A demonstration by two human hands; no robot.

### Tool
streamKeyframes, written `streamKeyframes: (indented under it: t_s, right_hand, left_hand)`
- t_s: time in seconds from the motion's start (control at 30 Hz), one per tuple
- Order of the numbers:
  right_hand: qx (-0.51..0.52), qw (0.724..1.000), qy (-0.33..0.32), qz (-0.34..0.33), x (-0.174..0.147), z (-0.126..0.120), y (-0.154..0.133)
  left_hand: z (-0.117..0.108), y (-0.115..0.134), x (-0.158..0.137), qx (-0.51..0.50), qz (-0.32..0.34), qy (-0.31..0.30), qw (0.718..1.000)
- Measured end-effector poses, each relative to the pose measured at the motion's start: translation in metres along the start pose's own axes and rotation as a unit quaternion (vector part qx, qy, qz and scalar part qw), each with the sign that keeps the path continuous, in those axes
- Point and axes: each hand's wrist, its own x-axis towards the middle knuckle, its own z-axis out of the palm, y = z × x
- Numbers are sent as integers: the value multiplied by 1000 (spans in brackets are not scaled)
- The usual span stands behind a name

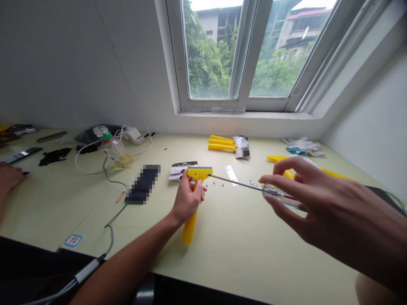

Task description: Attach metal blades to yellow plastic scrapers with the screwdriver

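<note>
My left hand [188, 197] is wrapped round the neck of a yellow scraper [188, 228], its head with a metal blade edge turned up and its handle pointing down toward me. My right hand [305, 199] grips a screwdriver [237, 183] by its clear handle. The long shaft runs left, and its tip touches the right side of the scraper head at a small dark spot. Whether a screw sits there is too small to tell. Several small screws [251, 183] lie on the table between the hands, near a white strip [231, 174].
Packaged yellow scrapers [222, 143] lie toward the window. More yellow parts [276, 159] and white gloves [305, 146] are at the right. A tilted bottle [116, 152], cables and a dark pixelated object [143, 185] occupy the left. Another person's hand [11, 178] rests at the far left.
</note>
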Motion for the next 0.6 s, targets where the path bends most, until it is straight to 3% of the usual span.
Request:
streamKeyframes:
  t_s: [0.1, 0.17, 0.27, 0.33, 0.37, 0.5, 0.6]
  right_hand:
    - [59, 994, -84, -49, 3, 0, 8]
    - [114, 988, -82, -71, 7, 0, 14]
    - [119, 992, 46, 2, 16, 5, 15]
    - [88, 982, 151, 75, 22, 10, 11]
    - [91, 977, 173, 89, 24, 12, 8]
    - [200, 976, 85, 28, 26, 14, 0]
    - [134, 985, 97, 56, 24, 13, 3]
  left_hand:
    - [-3, 0, 5, -13, -1, 8, 1000]
    - [-4, -1, 7, -30, 1, 12, 999]
    - [-4, -1, 9, -47, 9, 10, 999]
    - [-3, -2, 8, -46, 7, 12, 999]
    - [-3, -3, 8, -44, 3, 15, 999]
    - [-5, -6, 11, -37, -4, 31, 999]
    - [-6, -6, 12, -30, 7, 37, 999]
